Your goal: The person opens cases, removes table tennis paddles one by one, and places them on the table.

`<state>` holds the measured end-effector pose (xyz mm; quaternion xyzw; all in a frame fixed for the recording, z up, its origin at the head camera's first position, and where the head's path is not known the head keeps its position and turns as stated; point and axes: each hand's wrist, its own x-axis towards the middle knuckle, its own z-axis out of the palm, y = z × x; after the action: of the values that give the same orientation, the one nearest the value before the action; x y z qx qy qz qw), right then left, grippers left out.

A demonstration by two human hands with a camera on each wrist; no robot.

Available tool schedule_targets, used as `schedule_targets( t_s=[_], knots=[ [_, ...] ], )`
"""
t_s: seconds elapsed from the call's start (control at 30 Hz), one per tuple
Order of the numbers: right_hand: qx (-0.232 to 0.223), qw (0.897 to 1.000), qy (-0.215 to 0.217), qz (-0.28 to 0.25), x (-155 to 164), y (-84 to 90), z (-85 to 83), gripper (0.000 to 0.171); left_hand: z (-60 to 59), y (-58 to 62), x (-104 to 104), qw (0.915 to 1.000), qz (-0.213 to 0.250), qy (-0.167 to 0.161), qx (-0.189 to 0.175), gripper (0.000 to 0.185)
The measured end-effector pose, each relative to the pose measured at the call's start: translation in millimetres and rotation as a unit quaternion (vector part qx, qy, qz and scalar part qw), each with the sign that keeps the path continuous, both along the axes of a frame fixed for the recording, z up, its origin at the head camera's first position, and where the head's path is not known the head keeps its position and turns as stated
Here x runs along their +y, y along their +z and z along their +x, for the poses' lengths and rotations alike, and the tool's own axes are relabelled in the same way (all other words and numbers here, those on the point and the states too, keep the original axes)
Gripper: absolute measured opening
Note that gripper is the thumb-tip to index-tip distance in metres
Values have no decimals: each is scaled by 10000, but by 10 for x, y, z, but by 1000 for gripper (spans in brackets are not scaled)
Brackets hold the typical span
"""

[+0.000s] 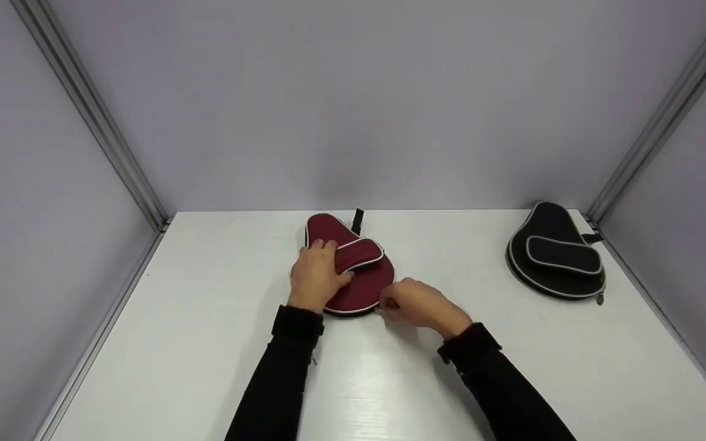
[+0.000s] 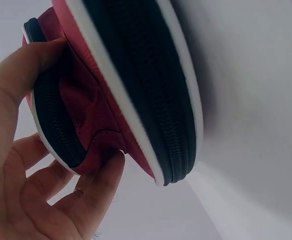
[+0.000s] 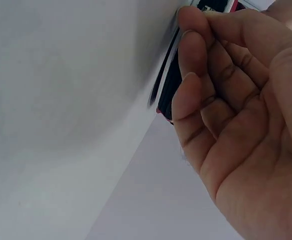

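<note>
A maroon pear-shaped zip case [image 1: 362, 288] with white piping and a raised front pocket lies flat at the table's middle. My left hand [image 1: 319, 269] rests on its left side. In the left wrist view, that hand [image 2: 80, 107] holds the pocket's end between thumb and fingertips [image 2: 105, 170], beside the case's black zipper band [image 2: 151, 75]. My right hand [image 1: 390, 304] is curled at the case's near right edge and pinches the small zipper pull [image 1: 378, 310]. The right wrist view shows its fingertips [image 3: 191, 25] against the case's edge [image 3: 167, 95].
A black case [image 1: 554, 251] of the same shape lies at the table's far right, near the wall. The white table [image 1: 206, 343] is boxed in by grey walls at the back and both sides. Both sleeves are black.
</note>
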<state>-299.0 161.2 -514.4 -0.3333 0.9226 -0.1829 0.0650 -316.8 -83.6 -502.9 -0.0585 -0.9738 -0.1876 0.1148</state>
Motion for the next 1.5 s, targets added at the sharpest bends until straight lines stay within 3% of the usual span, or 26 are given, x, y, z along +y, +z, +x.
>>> schedule_targets(
  t_s=[0.2,0.4,0.57,0.73,0.93,1.23,1.5],
  knots=[
    [138,9989,-454,21,94,26,-50,20,33,67,68,9997,13,-58,-254,87],
    [172,9976,-669,-29,273,6,-166,8,77,97,139,9992,155,-178,-322,85],
    [235,9933,-1125,-93,459,-11,-248,8,113,102,223,9985,247,-374,-326,84],
    [429,9864,-1583,-95,655,-24,-307,6,169,133,315,9956,337,-773,-401,80],
    [506,9770,-2069,-16,860,-23,-361,10,225,195,348,9865,191,-1502,-620,65],
    [329,9774,-2086,-33,944,-15,-360,11,214,211,137,9714,-295,-2281,-591,61],
    [311,9797,-1981,-51,942,-22,-351,17,133,158,-216,9574,-1067,-2556,-820,79]
  ],
)
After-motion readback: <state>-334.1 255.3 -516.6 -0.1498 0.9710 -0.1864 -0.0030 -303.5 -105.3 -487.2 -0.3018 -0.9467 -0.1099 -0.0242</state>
